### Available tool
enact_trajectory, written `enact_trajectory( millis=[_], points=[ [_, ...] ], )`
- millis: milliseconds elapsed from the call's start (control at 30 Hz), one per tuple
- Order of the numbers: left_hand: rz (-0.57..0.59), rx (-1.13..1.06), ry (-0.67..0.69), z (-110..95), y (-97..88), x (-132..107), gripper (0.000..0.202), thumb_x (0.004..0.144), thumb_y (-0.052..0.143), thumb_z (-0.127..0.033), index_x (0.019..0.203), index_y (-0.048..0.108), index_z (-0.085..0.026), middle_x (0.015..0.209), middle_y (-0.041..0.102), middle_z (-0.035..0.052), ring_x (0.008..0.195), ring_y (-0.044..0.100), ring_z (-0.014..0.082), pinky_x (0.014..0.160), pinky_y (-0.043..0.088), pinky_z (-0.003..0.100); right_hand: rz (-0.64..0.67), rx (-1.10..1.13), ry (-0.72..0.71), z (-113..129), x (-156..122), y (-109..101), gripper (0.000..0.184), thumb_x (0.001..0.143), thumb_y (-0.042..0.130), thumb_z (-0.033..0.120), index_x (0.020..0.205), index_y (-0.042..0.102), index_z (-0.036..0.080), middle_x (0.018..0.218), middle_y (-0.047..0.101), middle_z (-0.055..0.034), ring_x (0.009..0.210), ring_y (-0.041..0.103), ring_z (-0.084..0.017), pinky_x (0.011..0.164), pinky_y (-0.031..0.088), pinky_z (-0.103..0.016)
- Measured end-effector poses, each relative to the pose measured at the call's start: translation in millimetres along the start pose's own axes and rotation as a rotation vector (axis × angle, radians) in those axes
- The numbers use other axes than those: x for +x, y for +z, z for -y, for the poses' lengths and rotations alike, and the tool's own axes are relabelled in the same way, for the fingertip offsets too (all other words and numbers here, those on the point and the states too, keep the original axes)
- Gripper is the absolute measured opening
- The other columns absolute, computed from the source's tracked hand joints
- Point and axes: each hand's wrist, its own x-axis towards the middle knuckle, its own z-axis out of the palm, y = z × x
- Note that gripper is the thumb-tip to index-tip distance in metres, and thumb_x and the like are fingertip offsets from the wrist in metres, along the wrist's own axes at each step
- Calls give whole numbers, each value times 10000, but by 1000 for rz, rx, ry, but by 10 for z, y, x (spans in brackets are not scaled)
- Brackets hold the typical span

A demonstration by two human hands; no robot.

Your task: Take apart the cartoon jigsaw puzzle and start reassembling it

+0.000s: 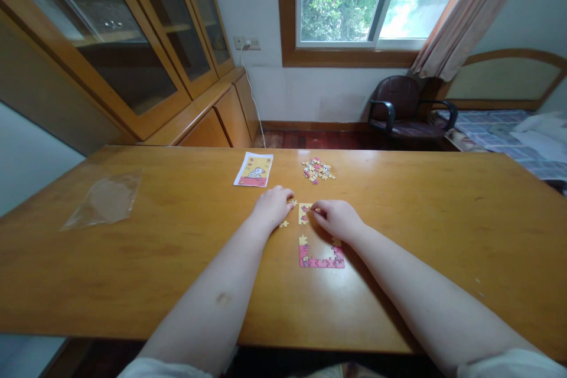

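My left hand point(275, 208) rests on the table with its fingers curled round a small yellow puzzle piece point(293, 203). Another loose piece point(284, 224) lies just below that hand. Thumb and fingertips of my right hand point(337, 217) are pinched on a puzzle piece at the right side of a small joined yellow section point(303, 214); the fingers partly hide that piece. Nearer to me lies a joined pink border point(322, 263), U-shaped, with yellow pieces at its upper ends. My right wrist partly covers its right end.
A heap of loose puzzle pieces point(317, 170) lies beyond my hands. Left of it is a picture sheet point(254, 169) with a white animal on yellow and pink. A clear plastic bag point(106, 199) lies at the left of the wooden table point(186, 189). An armchair point(405, 109) stands beyond.
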Motion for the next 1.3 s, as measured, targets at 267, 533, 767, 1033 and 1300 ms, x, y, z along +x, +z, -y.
enact_trajectory(
  millis=[267,533,767,1033,1300],
  points=[
    [23,-31,3,2,-10,-3,151,774,615,-312,866,669,-205,999,632,84,903,606,223,789,450,294,20,25,-13,7,3,-12,273,905,445,353,982,687,251,908,732,-32,814,653,-158,712,426,-240],
    [93,0,-83,-31,-33,-45,183,754,622,-306,875,675,-179,1081,608,128,939,612,245,826,443,310,10,28,-52,-18,3,9,273,907,441,351,977,685,249,905,733,-32,821,657,-161,720,428,-247],
    [64,-156,6,3,12,-11,82,754,593,-186,835,586,-198,866,668,43,769,611,180,676,434,262,-5,32,-72,-35,-2,28,265,903,457,354,963,692,247,880,733,-34,783,653,-156,689,420,-243],
    [-18,-578,83,-84,-3,-9,185,730,588,-142,908,551,-178,842,666,27,765,624,146,705,476,248,-144,96,-106,-60,-18,55,261,894,481,316,1056,673,244,839,733,-29,731,649,-152,673,420,-237],
    [173,-624,126,-108,13,-59,296,717,621,-233,1000,549,-188,792,692,0,734,640,156,669,471,258,-195,54,-236,-96,-27,69,288,913,482,320,1125,670,267,828,731,-39,687,633,-137,648,392,-226]
  ],
)
